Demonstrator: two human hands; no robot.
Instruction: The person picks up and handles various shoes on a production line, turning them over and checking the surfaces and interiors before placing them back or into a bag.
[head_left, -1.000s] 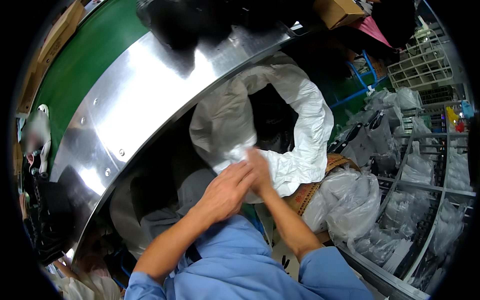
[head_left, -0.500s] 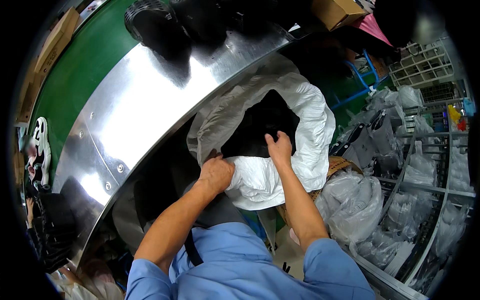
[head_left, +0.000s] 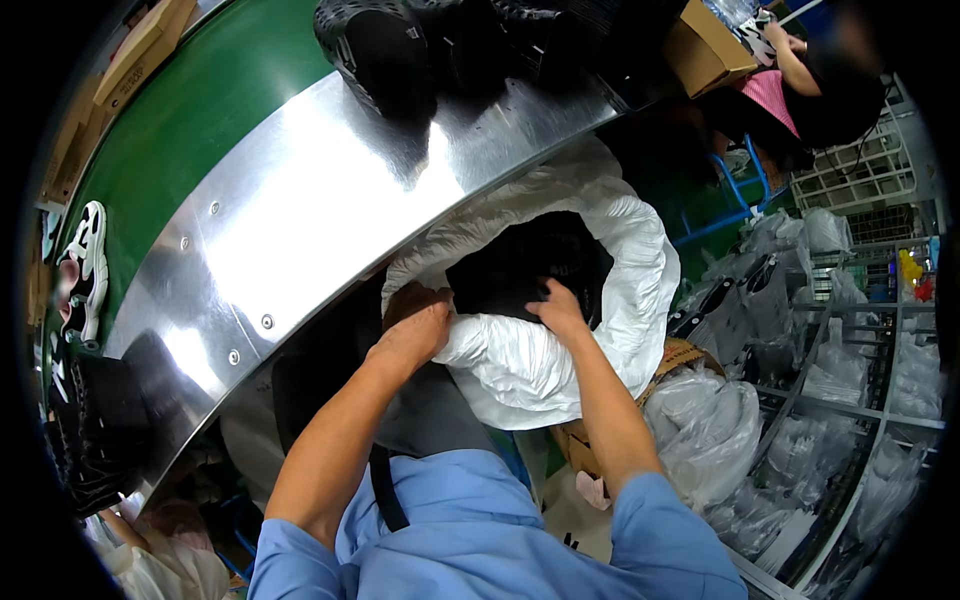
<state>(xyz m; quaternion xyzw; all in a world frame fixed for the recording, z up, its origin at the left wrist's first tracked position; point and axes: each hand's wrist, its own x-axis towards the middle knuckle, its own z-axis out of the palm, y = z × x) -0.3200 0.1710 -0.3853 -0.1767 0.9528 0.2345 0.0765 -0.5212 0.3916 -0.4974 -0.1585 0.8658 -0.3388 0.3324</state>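
A large white bag [head_left: 620,225] with its rim folded outward stands in front of me, a ring of crinkled material around its dark mouth. My left hand [head_left: 418,325] is closed on the left part of the rim. My right hand [head_left: 560,308] is over the near right side of the mouth, thumb and fingers apart. Black contents [head_left: 570,262] show dimly inside; their kind is too dark to tell. Brown cardboard [head_left: 685,355] shows beside the bag's right side.
A curved metal ledge [head_left: 290,190] borders a green conveyor belt [head_left: 235,95] carrying black shoes [head_left: 375,50] and a white-and-black shoe [head_left: 90,265]. Clear plastic bags [head_left: 705,430] and a wire rack [head_left: 870,400] stand right. A person [head_left: 800,75] sits beyond, near an open carton [head_left: 705,50].
My view has shifted, so the ledge and shoes appear farther right. My right hand has turned, its fingers now pointing more leftward over the bag's mouth. My left hand stays on the rim.
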